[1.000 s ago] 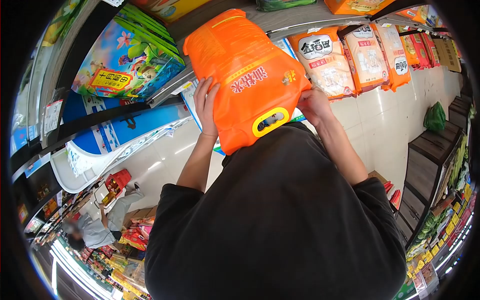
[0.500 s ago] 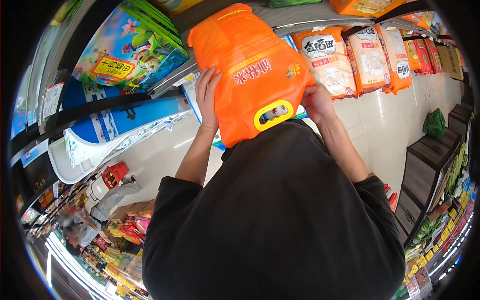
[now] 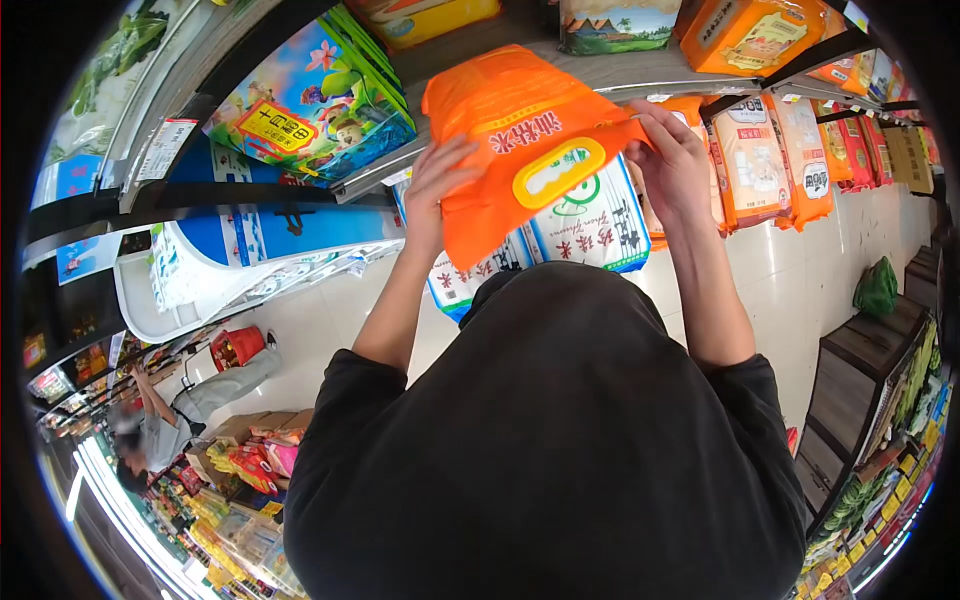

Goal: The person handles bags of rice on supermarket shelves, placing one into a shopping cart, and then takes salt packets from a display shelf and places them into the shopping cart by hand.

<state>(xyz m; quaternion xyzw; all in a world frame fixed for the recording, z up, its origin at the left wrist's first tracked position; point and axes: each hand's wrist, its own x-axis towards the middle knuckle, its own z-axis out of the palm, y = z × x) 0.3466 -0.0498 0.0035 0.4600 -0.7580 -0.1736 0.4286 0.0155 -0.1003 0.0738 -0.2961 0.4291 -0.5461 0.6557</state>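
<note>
An orange bag of rice (image 3: 520, 125) with a yellow-rimmed handle hole rests on the shelf edge in front of me, its top edge tilted toward me. My left hand (image 3: 436, 185) lies against the bag's left side, fingers bent over it and slightly blurred. At the opposite side, my right hand (image 3: 672, 150) pinches the bag's upper right corner between thumb and fingers. White and blue rice bags (image 3: 590, 225) show below, partly covered by the orange bag.
A colourful blue and green rice pack (image 3: 310, 105) sits on the shelf to the left. Orange-pink rice bags (image 3: 750, 165) line the lower right. A green plastic bag (image 3: 877, 285) lies on a wooden stand. Another person (image 3: 160, 420) is in the aisle at far left.
The orange bag has moved away from me, its top edge tilting, and the white and blue bags below now show. Both hands moved with it; the right one rose slightly.
</note>
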